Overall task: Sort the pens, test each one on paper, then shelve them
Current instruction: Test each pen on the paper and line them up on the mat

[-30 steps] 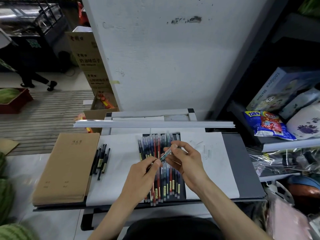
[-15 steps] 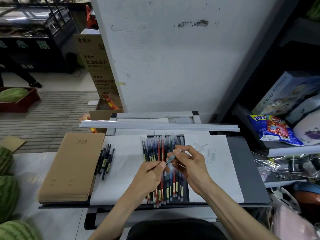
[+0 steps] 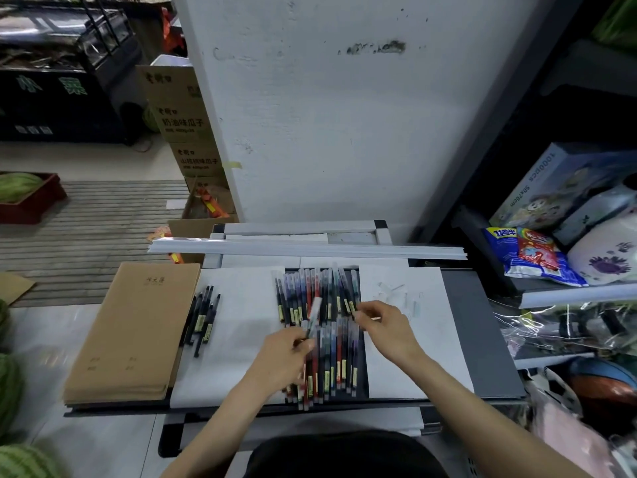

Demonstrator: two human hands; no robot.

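Several coloured gel pens (image 3: 322, 291) lie in a row on the dark strip between two white paper sheets (image 3: 241, 343). My left hand (image 3: 282, 360) grips one pen (image 3: 314, 315), blurred, its tip pointing away from me above the row. Just right of the row, my right hand (image 3: 386, 327) has its thumb and fingers pinched together on what looks like a small tip cap. A separate group of black pens (image 3: 203, 317) rests on the left sheet. Small clear bits (image 3: 396, 293) sit on the right sheet.
A stack of brown notebooks (image 3: 138, 332) lies at the left of the grey tray (image 3: 479, 339). A white rail (image 3: 310, 249) crosses behind the pens. Shelves at right hold a snack bag (image 3: 531, 257) and boxes. Watermelons (image 3: 10, 388) sit low on the left.
Both hands held one pen together over the row. Now my right hand has pulled off to the right, and my left hand keeps the pen.
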